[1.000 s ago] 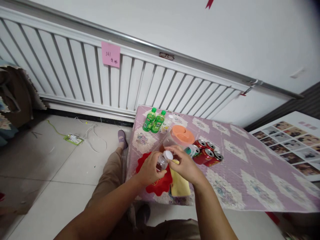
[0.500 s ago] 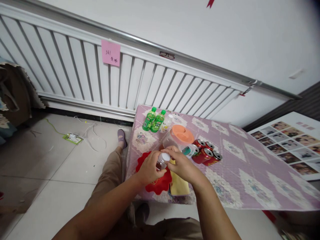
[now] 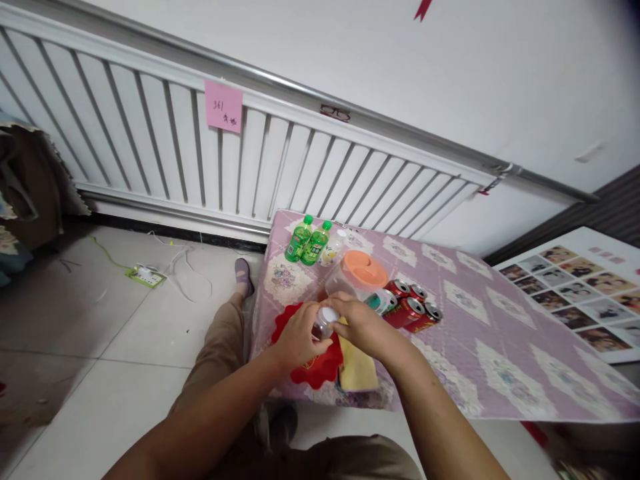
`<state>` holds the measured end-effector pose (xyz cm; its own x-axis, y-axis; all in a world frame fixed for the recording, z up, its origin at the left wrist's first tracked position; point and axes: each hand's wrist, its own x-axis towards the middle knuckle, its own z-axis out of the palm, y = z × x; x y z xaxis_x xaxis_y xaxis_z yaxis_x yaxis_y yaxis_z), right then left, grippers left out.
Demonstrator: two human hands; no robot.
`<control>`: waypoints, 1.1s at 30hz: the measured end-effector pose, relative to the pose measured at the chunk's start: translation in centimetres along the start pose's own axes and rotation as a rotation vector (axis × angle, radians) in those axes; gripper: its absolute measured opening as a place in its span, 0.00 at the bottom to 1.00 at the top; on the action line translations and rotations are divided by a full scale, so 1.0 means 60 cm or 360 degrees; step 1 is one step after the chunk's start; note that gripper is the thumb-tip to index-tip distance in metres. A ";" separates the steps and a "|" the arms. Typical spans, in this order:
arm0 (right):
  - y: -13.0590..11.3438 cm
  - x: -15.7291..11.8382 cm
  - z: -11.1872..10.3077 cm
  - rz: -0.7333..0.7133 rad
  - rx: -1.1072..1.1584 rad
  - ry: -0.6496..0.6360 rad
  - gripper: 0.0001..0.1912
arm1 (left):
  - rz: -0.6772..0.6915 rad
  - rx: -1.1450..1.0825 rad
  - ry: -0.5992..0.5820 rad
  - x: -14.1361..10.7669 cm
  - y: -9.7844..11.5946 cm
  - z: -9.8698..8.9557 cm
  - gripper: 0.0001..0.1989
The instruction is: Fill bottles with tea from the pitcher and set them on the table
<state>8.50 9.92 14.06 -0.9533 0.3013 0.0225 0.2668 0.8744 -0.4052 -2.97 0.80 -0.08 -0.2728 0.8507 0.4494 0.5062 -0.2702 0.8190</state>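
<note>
A small clear jar (image 3: 321,327) with a white lid (image 3: 329,315) is held between my two hands above a red scalloped mat (image 3: 315,373). My left hand (image 3: 299,337) is wrapped round the jar's body from the left. The fingers of my right hand (image 3: 353,323) are closed on the lid from the right. Under my right hand lies a yellow cloth (image 3: 357,370). Just beyond the hands stands a clear container with an orange lid (image 3: 365,269).
Two green bottles (image 3: 315,244) stand at the table's back left corner. Several red cans (image 3: 407,311) are grouped right of the container, beside a white and green item (image 3: 380,302). A patterned cloth covers the table (image 3: 470,300); a radiator (image 3: 250,160) runs behind it.
My right hand has shifted very slightly at the lid, and its forearm has swung a little to the right. My left hand looks the same.
</note>
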 end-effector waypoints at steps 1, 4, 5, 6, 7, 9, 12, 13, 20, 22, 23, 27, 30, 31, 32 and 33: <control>-0.001 0.001 0.000 0.0034 -0.0022 -0.0007 0.16 | 0.0008 -0.0006 -0.0006 0.000 0.001 -0.001 0.33; -0.001 0.001 0.004 0.0169 -0.0105 0.0009 0.11 | 0.0015 -0.0019 -0.0001 0.001 0.005 -0.003 0.31; -0.002 0.001 0.006 0.0228 -0.0142 0.0022 0.09 | 0.0011 -0.0023 0.0000 0.001 0.006 -0.003 0.30; -0.003 0.001 0.009 0.0288 -0.0183 0.0041 0.08 | 0.0005 -0.0030 0.0000 0.001 0.006 -0.003 0.29; -0.004 0.001 0.013 0.0348 -0.0224 0.0067 0.07 | -0.0001 -0.0040 0.0001 0.000 0.006 -0.002 0.28; -0.008 0.001 0.022 0.0461 -0.0289 0.0143 0.07 | -0.0016 -0.0065 0.0016 -0.002 0.001 0.002 0.30; -0.013 0.001 0.038 0.0600 -0.0323 0.0279 0.11 | -0.0047 -0.0078 0.0063 -0.007 -0.010 0.011 0.38; -0.013 -0.001 0.043 0.0643 -0.0320 0.0321 0.12 | -0.0047 -0.0077 0.0075 -0.008 -0.014 0.014 0.40; 0.000 -0.020 0.078 0.0594 0.0110 0.0620 0.24 | -0.0069 -0.0113 0.0087 -0.010 -0.010 0.015 0.38; 0.007 -0.025 0.089 0.0508 0.0318 0.0669 0.24 | -0.0080 -0.0120 0.0082 -0.010 -0.005 0.014 0.36; 0.010 -0.027 0.095 0.0473 0.0414 0.0687 0.22 | -0.0086 -0.0122 0.0083 -0.011 -0.004 0.014 0.35; 0.014 -0.026 0.117 0.0477 0.0696 0.0794 0.15 | -0.0119 -0.0115 0.0073 -0.012 -0.004 0.014 0.33; 0.010 -0.020 0.134 0.0603 0.0765 0.0958 0.16 | -0.0106 -0.0115 0.0033 -0.011 -0.003 0.012 0.31; 0.008 -0.018 0.140 0.0659 0.0760 0.1023 0.16 | -0.0102 -0.0119 0.0027 -0.011 -0.002 0.011 0.31; 0.005 -0.015 0.146 0.0723 0.0748 0.1092 0.16 | -0.0096 -0.0124 0.0028 -0.010 0.000 0.010 0.31; 0.003 -0.012 0.151 0.0793 0.0731 0.1157 0.16 | -0.0090 -0.0124 0.0031 -0.010 0.002 0.008 0.31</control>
<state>7.95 6.40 5.66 -0.3877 0.8884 0.2459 0.3862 0.3987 -0.8318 -2.36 0.50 -0.42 -0.3157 0.8568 0.4078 0.4245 -0.2568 0.8682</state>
